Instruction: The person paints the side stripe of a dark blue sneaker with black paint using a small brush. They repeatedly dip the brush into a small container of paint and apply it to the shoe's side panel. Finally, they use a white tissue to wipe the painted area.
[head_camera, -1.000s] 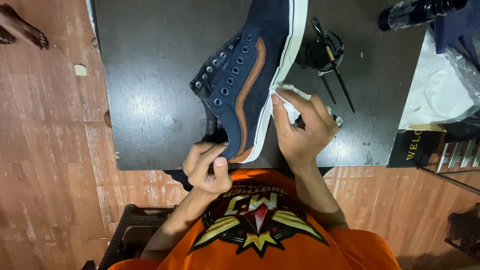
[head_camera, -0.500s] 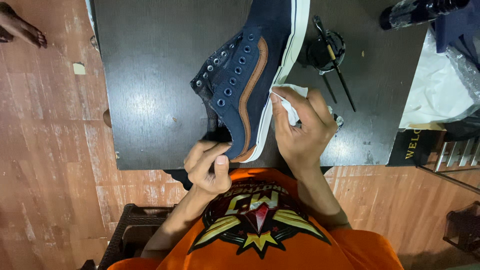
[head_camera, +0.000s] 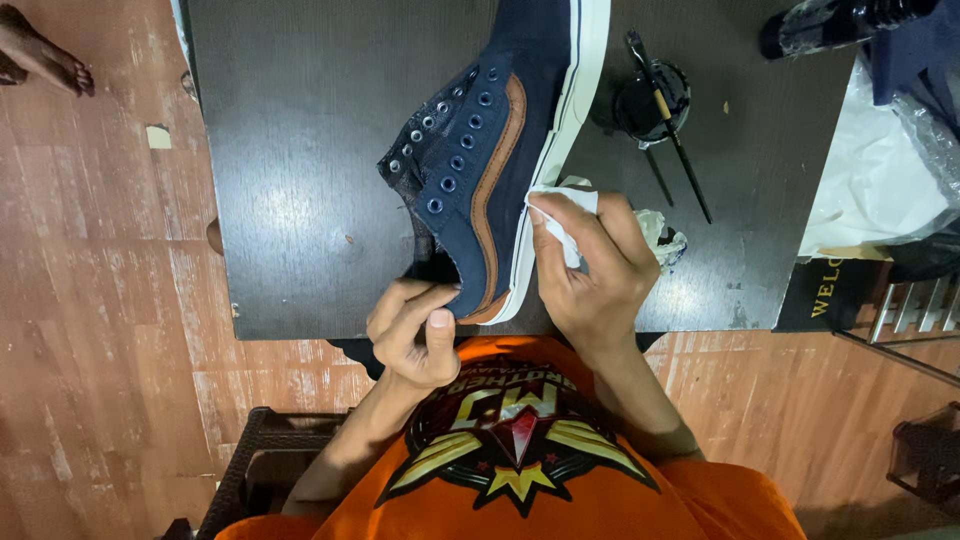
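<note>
- My left hand (head_camera: 415, 335) is curled shut around the heel end of the navy sneaker (head_camera: 500, 150), thumb lying across the top, at the near edge of the table.
- My right hand (head_camera: 590, 270) is closed on a folded white cloth (head_camera: 562, 215), fingers pressing it against the white rubber sidewall of the sneaker, just right of the heel.
- The sneaker lies on its side on the dark table (head_camera: 300, 150), heel toward me and toe running far and slightly right, out past the top of the view. A brown stripe curves along its side, and its metal eyelets carry no laces.
- A crumpled bit of pale cloth (head_camera: 662, 235) sits on the table just beyond my right hand, touching or nearly touching my knuckles; I cannot tell which.
- Farther right and away from me stands a small round black container (head_camera: 652, 100), with a thin brush (head_camera: 668, 120) laid across it, the handle slanting toward the near right.
- A dark bottle (head_camera: 840, 22) lies at the far right corner, with white plastic wrapping (head_camera: 875, 185) beside the table's right edge.
- Another person's bare foot (head_camera: 40, 55) rests on the reddish wooden floor (head_camera: 100, 300), far left, well apart from the table.
- My orange printed shirt (head_camera: 520, 450) fills the near bottom of the view.
</note>
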